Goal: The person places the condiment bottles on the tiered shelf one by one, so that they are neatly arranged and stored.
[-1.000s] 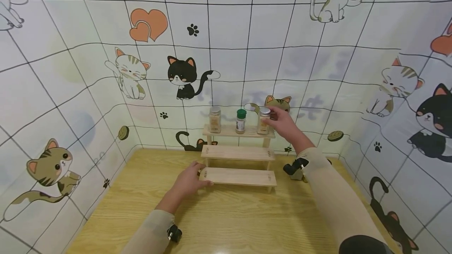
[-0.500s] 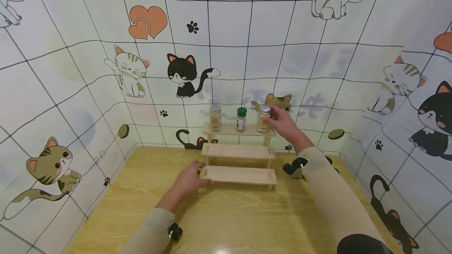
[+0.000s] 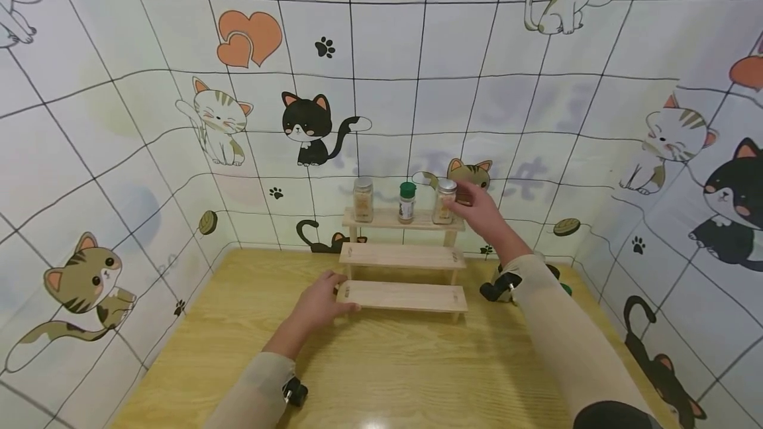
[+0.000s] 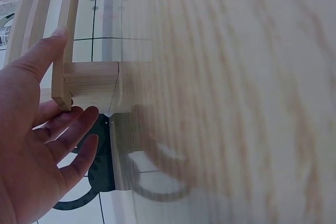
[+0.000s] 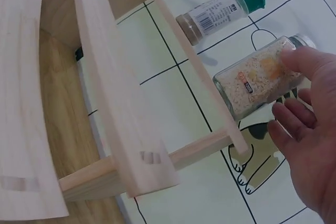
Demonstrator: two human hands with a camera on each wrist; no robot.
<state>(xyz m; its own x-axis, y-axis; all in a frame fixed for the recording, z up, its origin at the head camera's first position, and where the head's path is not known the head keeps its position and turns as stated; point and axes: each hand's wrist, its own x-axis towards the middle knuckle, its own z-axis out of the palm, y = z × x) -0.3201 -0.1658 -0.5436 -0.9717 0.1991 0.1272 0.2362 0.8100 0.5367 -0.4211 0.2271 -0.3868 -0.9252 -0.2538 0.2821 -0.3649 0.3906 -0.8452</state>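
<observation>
Three spice jars stand upright on the top tier of a three-tier wooden rack [image 3: 402, 255]. The right one is a glass jar [image 5: 257, 80] with a silver lid and pale flaky contents. My right hand [image 3: 479, 210] is at its right side. In the right wrist view its thumb overlaps the jar near the lid, and the other fingers sit loosely beside the glass. My left hand [image 3: 316, 303] grips the left end of the lowest tier, thumb in front and fingers behind. The middle shaker [image 3: 406, 204] has a green cap; the left glass jar [image 3: 363, 200] has a silver lid.
The rack stands on a wood-grain table [image 3: 387, 363] before a cat-patterned tiled wall covering [image 3: 387, 38]. Partly hidden behind the right forearm are more items, one with a green part [image 3: 565, 288].
The fingers of my right hand have shifted slightly right and down from the jar's lid. My left hand, the rack and the jars have stayed in place.
</observation>
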